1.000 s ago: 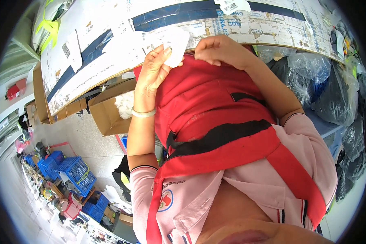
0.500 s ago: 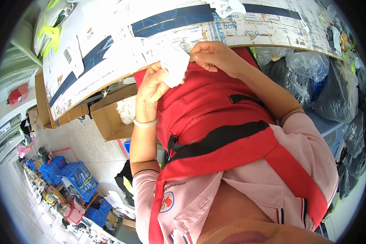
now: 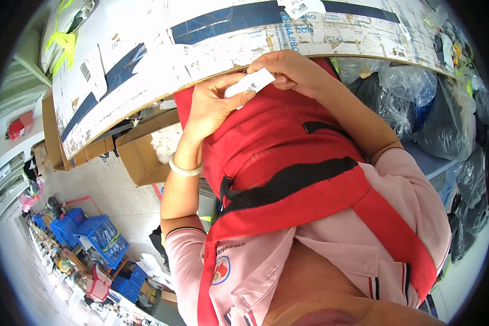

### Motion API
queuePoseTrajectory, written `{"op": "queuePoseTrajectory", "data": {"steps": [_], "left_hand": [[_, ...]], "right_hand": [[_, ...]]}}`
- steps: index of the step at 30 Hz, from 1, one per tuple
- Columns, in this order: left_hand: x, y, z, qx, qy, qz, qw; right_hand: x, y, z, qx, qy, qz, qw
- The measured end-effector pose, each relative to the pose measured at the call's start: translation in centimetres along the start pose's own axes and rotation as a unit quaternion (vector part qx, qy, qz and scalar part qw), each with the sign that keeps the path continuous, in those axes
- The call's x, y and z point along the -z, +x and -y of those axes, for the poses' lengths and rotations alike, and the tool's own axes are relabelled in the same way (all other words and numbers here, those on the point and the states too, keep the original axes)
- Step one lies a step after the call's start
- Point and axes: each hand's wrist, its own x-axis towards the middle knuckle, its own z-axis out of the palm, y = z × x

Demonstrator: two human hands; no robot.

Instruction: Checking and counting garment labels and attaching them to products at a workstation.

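Note:
A small white paper label with dark print sits between my hands, just in front of the worktable edge and over my red apron. My left hand is closed on its left end, the thumb lying on the printed face. At its upper right end is my right hand, its fingers curled and closed around that end. Part of the right fingertips is hidden behind the label. Whether the label is one sheet or several, I cannot tell.
The worktable, covered in worn white board with dark tape, spans the top. A loose label lies on it. Beneath its left side stands an open cardboard box holding white material. Clear plastic bags crowd the right; blue crates stand lower left.
The white label has turned from upright to slanting, and its printed face now shows. My left hand has rolled over, thumb on top. My right hand has moved slightly up and left.

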Motion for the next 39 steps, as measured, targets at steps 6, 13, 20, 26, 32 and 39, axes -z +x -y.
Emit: {"op": "queuePoseTrajectory", "data": {"steps": [6, 13, 20, 26, 32, 39], "left_hand": [[0.2, 0.1, -0.3, -0.07, 0.149, -0.084, 0.983], [-0.4, 1.1, -0.6, -0.112, 0.253, -0.179, 0.944], [-0.3, 2.0, 0.5, -0.132, 0.335, -0.184, 0.914], [0.0, 2.0, 0.8, -0.194, 0.351, -0.167, 0.901], [0.0, 2.8, 0.8, -0.24, 0.38, -0.132, 0.883], [0.7, 3.5, 1.4, -0.275, 0.34, -0.099, 0.894]], "right_hand": [[-4.0, -2.5, 2.4, 0.031, -0.094, -0.028, 0.995], [-5.9, -2.6, 0.3, 0.15, -0.294, -0.056, 0.942], [-6.7, -2.7, -0.1, 0.329, -0.592, -0.144, 0.722], [-5.2, -1.8, 4.0, 0.394, -0.618, -0.117, 0.67], [-0.1, 2.6, 3.4, 0.274, -0.557, 0.001, 0.784], [1.6, 4.2, 2.8, 0.282, -0.59, 0.007, 0.757]]}}
